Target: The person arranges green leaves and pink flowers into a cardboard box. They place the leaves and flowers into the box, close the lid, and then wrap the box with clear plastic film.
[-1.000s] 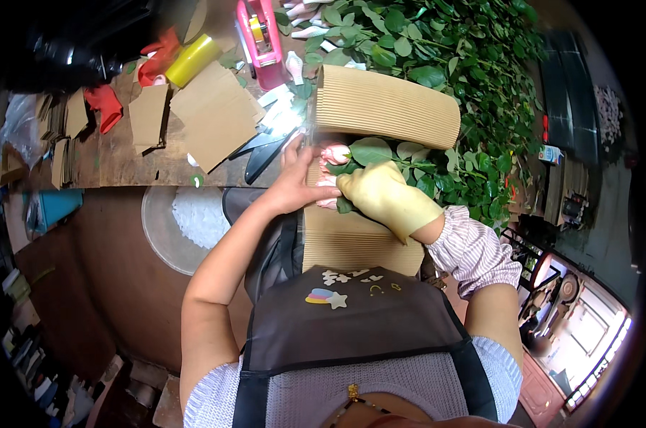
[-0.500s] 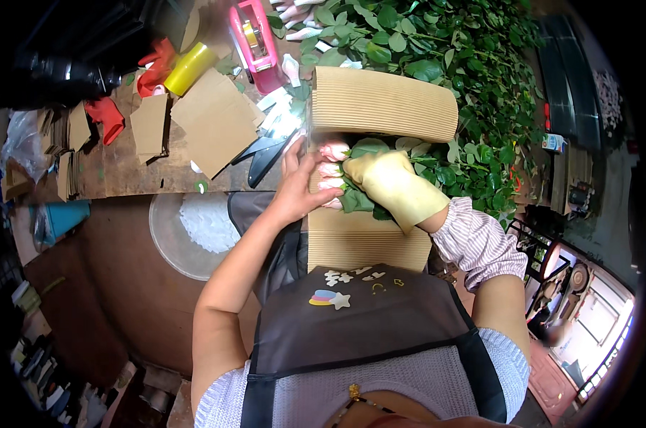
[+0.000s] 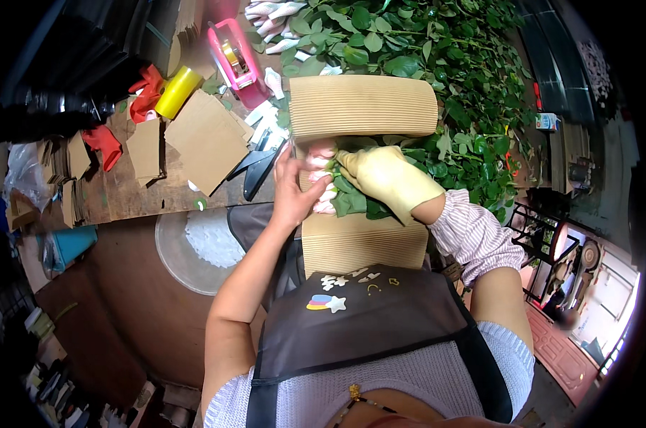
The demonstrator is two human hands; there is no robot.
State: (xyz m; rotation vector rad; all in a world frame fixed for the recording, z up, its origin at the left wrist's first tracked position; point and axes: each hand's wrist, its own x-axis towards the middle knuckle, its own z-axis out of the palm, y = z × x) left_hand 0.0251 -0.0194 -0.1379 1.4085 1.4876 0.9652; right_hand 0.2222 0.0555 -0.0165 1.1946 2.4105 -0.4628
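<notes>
Pink roses (image 3: 324, 176) lie in a column on a ribbed tan corrugated cardboard sheet (image 3: 364, 246), their green leaves (image 3: 350, 202) pointing right. My bare left hand (image 3: 294, 187) rests at the left of the blooms, fingers apart, its fingertips and thumb touching the heads. On the stem side, my right hand (image 3: 386, 178) wears a pale yellow glove. Its fingers are bent in around the stems just behind the upper blooms; the leaves and the glove hide most of that grip. The sheet's far part (image 3: 364, 105) curls up beyond both hands.
Leafy green stems (image 3: 423, 43) heap over the table's far right. Left of the sheet lie black-handled scissors (image 3: 255, 170), cardboard pieces (image 3: 207, 141), a pink tape dispenser (image 3: 239, 64) and a yellow roll (image 3: 179, 93). A clear tub (image 3: 184, 267) with white stuff stands below the table edge.
The view has shifted a little. My left thumb has moved up along the blooms, and my gloved right hand stays at the stems, its fingertips closer to the rose heads.
</notes>
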